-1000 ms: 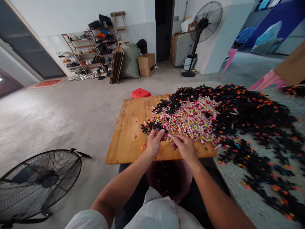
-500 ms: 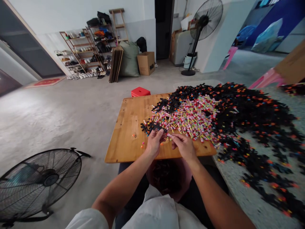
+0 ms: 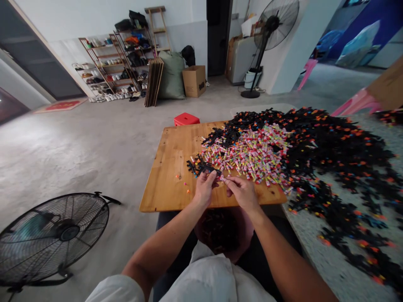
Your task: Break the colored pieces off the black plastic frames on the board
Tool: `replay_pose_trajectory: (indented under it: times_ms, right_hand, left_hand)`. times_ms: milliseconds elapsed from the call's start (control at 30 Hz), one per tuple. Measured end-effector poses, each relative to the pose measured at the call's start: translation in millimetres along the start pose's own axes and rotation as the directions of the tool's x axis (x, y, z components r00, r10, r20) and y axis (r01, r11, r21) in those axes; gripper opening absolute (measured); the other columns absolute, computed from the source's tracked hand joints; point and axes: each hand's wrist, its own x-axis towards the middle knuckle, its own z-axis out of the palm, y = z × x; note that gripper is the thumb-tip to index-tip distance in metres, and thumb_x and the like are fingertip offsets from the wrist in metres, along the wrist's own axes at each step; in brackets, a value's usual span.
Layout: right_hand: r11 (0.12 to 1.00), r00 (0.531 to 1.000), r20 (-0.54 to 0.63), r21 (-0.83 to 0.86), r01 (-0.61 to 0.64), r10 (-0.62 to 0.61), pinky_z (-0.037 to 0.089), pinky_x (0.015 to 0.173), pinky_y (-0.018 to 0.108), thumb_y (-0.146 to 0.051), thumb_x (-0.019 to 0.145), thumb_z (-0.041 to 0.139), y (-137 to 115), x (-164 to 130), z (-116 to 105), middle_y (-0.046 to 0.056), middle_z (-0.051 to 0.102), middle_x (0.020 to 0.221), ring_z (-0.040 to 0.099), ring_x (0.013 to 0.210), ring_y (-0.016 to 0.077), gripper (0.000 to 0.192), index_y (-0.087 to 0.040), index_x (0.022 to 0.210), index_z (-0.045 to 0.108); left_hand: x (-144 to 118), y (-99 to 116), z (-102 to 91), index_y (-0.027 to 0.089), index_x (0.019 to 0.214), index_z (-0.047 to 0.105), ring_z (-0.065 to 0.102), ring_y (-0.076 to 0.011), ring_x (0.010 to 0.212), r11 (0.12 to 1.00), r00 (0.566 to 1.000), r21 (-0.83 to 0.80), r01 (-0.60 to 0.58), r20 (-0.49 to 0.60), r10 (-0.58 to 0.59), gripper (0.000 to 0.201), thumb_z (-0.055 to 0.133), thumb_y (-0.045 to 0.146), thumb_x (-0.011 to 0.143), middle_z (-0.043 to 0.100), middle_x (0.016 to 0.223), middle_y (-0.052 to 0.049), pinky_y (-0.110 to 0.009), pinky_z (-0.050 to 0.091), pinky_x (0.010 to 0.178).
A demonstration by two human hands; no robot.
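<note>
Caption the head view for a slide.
Left hand holding a black piece, right hand pinching a small pink piece, near multicolored tubes heaped on a wooden table.

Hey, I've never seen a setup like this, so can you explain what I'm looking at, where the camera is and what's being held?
There's no machine here, just a person's two bare hands. The camera is worn on the head, looking forward and down, so both forearms reach in from the bottom.

On the wooden table lies a heap of small colourful tubes. Black pieces with bright tips pile up behind it and to the right, over a speckled grey surface.

The left hand holds a black piece; the right hand pinches a small pinkish item, too tiny to make out clearly.
</note>
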Motion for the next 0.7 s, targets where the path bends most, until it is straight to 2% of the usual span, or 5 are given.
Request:
replay_pose_trajectory:
  times_ms: [233,400,600,700]
  right_hand:
    - [0.966,0.995,-0.028,0.244,-0.089,0.099,0.050,0.048,0.027,-0.053,0.077,0.081,7,1,4,-0.003,0.062,0.055,0.056,0.046,0.0134,0.039,-0.018,0.093,0.082]
    - [0.838,0.967,-0.032,0.507,-0.203,0.254,0.049,0.044,0.026,-0.047,0.068,0.088,-6,-3,13,-0.004,0.059,0.058,0.054,0.046,0.0114,0.034,-0.018,0.080,0.077]
    - [0.763,0.946,0.021,0.586,-0.273,0.323,0.047,0.043,0.024,-0.041,0.065,0.090,-10,-10,20,-0.004,0.058,0.057,0.054,0.046,0.0103,0.032,-0.016,0.079,0.076]
    - [0.710,0.923,0.021,0.633,-0.309,0.383,0.052,0.046,0.024,-0.038,0.063,0.091,-4,-15,24,-0.002,0.062,0.059,0.057,0.048,0.0113,0.030,-0.017,0.077,0.075]
  left_hand:
    - [-1,-1,-0.5,0.018,0.092,0.063,0.068,-0.0133,0.070,1.000,1.000,0.007,-0.005,0.030,0.005,0.048,0.089,0.052,0.070,0.074,0.087,-0.003,-0.023,0.045,0.061]
    - [-4,-1,0.1,0.017,0.082,0.065,0.067,-0.0153,0.071,0.992,0.994,0.081,-0.096,-0.045,0.099,0.031,0.082,0.041,0.076,0.071,0.078,-0.003,-0.025,0.047,0.064]
    - [-5,-4,-1.2,0.016,0.084,0.075,0.067,-0.0172,0.080,0.992,0.992,-0.014,-0.127,-0.021,0.127,0.017,0.072,0.029,0.073,0.074,0.089,-0.006,-0.027,0.051,0.066]
    - [-7,-11,-7.0,0.016,0.077,0.074,0.066,-0.0160,0.075,0.991,0.989,-0.023,-0.133,-0.062,0.131,0.012,0.068,0.025,0.071,0.074,0.085,-0.006,-0.024,0.048,0.060]
